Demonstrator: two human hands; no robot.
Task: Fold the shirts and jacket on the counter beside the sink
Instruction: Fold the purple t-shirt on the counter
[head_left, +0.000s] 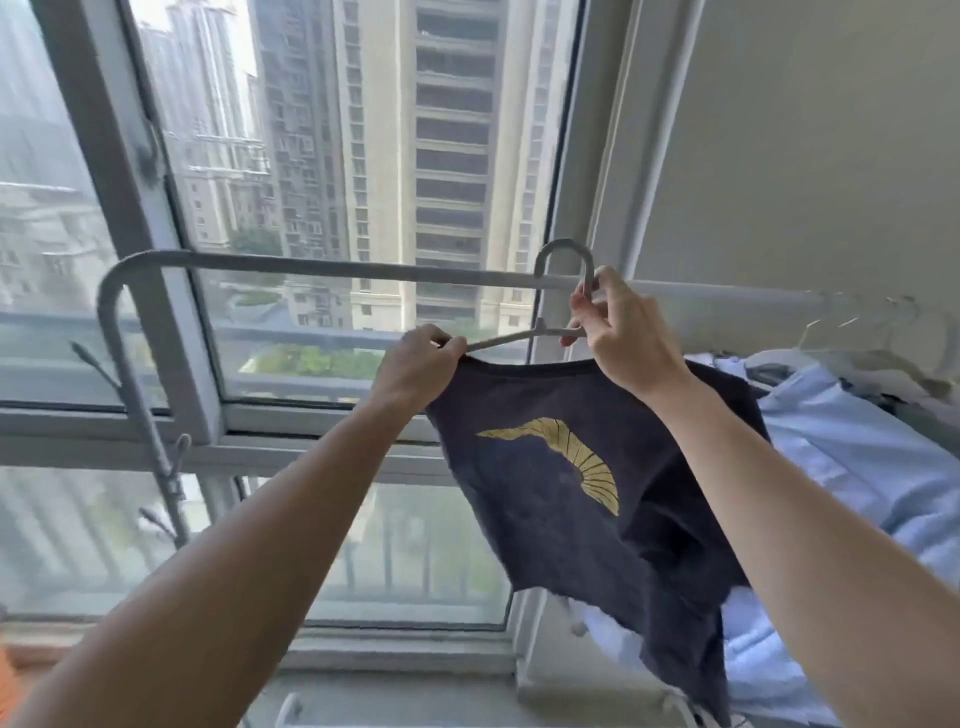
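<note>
Fingers (451, 347) of the left hand (415, 366) pinch the collar edge of the navy T-shirt (561, 519), where an arm of the grey hanger (511, 338) emerges. Fingers of the right hand (626, 343) curl round the hanger's neck, under its hook at the drying rail (311, 264). The T-shirt hangs from both hands toward 5 o'clock, with pale blue shirts (857, 457) at its 3 o'clock.

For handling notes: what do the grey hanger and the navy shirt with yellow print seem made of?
Grey hanger: probably matte plastic, thick flat hook without shine; coated metal possible. Navy shirt with yellow print: probably soft knit cotton, matte, hanging in limp folds.
</note>
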